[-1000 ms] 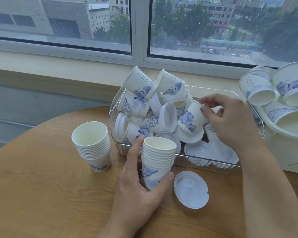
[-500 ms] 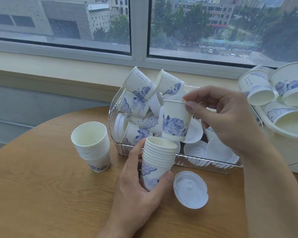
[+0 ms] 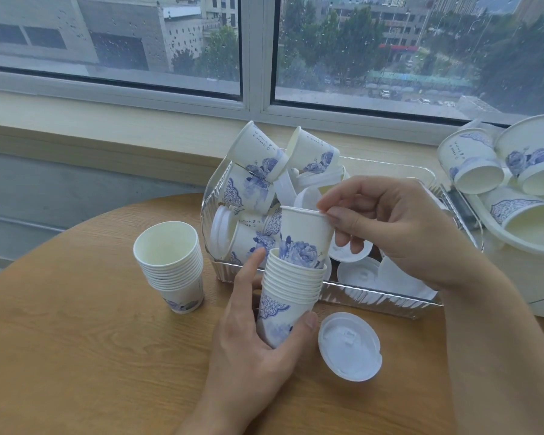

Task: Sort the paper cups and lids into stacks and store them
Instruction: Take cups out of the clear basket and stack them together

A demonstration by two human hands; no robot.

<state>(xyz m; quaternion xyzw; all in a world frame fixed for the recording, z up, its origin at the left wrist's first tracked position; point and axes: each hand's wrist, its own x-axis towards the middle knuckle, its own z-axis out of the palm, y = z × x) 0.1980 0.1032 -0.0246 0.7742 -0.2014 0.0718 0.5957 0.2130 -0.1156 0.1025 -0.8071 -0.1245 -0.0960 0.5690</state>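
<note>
Entering the stack [image 3: 291, 287], apparently, cup [image 3: 305, 235] upright.

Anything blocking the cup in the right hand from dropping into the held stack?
Nothing visible. The cup, pinched at its rim by the right hand, already has its base inside the stack that the left hand holds.

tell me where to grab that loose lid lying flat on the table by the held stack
Take the lid by its raised outer rim, pinching opposite edges from above. It lies flat on the table, right of the left hand, so only the rim offers the fingers any purchase.
</note>
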